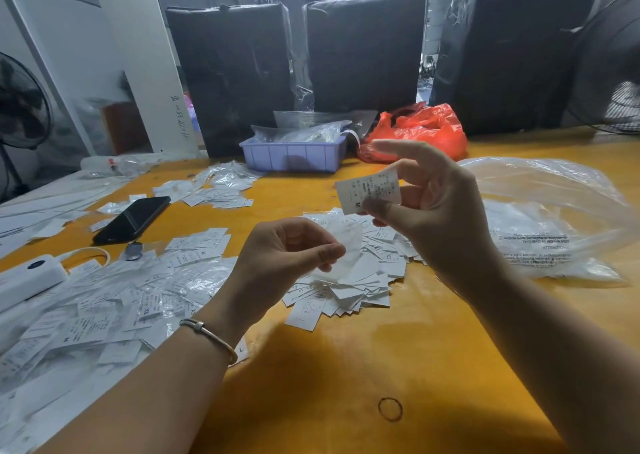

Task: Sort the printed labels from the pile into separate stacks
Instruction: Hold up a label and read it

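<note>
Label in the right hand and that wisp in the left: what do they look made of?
Label: looks like matte white paper or thin card, since it holds flat and stiff and carries sharp black print. Wisp: probably thin clear plastic film, perhaps a small sleeve, as it is translucent, limp and crinkled; blur leaves that open.

Single view only: head-worn wide-angle camera, looking forward and down across yellow table (346,367). Lens sits close above near table edge; both forearms enter from bottom corners, left hand (277,259) and right hand (433,211) near frame centre. Near field: pile of labels (349,280) just beyond hands. Far field: black wrapped bales (363,48) at back of table, upper frame. Wide-angle distortion bends fan (613,73) at right edge. No second view; no shared coverage.
</note>
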A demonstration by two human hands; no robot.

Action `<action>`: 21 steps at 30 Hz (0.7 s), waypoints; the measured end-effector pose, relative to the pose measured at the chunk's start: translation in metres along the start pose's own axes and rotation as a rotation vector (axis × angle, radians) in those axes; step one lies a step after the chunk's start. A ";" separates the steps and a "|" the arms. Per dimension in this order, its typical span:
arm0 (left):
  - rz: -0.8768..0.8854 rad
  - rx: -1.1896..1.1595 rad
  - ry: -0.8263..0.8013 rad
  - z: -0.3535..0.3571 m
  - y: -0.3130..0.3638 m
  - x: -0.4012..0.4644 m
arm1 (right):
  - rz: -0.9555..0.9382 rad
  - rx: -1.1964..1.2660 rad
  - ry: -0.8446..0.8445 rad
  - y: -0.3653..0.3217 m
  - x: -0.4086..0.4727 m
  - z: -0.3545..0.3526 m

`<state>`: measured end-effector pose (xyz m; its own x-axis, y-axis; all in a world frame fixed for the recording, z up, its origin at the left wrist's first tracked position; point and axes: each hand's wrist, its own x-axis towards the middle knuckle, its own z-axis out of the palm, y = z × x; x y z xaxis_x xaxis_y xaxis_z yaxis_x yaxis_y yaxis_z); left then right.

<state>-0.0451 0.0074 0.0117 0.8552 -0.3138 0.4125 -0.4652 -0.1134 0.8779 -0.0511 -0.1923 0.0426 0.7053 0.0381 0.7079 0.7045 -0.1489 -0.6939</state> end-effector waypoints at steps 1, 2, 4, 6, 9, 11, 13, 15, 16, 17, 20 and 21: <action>0.000 -0.003 -0.001 0.000 0.000 0.000 | -0.011 -0.047 -0.019 0.000 0.000 0.000; -0.001 -0.005 -0.001 0.000 0.000 0.000 | -0.025 -0.093 -0.033 0.000 0.000 0.001; -0.004 -0.004 0.005 0.001 0.001 0.000 | -0.039 -0.155 -0.048 0.001 -0.001 0.003; -0.009 -0.009 0.007 0.001 0.001 0.001 | -0.051 -0.224 -0.053 0.002 -0.002 0.002; -0.015 -0.015 0.004 0.001 0.002 0.000 | -0.078 -0.331 -0.058 0.003 -0.002 0.001; -0.019 -0.015 0.001 0.001 0.002 0.000 | -0.084 -0.374 -0.079 0.003 -0.001 0.000; -0.023 -0.006 -0.002 0.001 0.002 0.000 | -0.073 -0.411 -0.106 0.004 -0.002 0.001; -0.031 0.010 -0.012 0.002 0.001 0.000 | -0.074 -0.446 -0.140 0.005 -0.002 0.001; -0.034 0.018 -0.020 0.003 0.001 0.000 | -0.085 -0.462 -0.165 0.005 -0.002 0.001; -0.036 0.026 -0.028 0.003 0.000 0.000 | -0.097 -0.477 -0.196 0.004 -0.003 0.002; -0.039 0.054 -0.039 0.004 -0.001 0.000 | -0.104 -0.499 -0.293 0.003 -0.004 0.005; -0.043 0.053 -0.035 0.004 -0.001 0.000 | -0.097 -0.490 -0.285 0.004 -0.004 0.005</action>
<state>-0.0452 0.0034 0.0095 0.8663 -0.3405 0.3654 -0.4407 -0.1769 0.8800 -0.0507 -0.1881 0.0366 0.6803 0.3295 0.6547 0.6964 -0.5691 -0.4372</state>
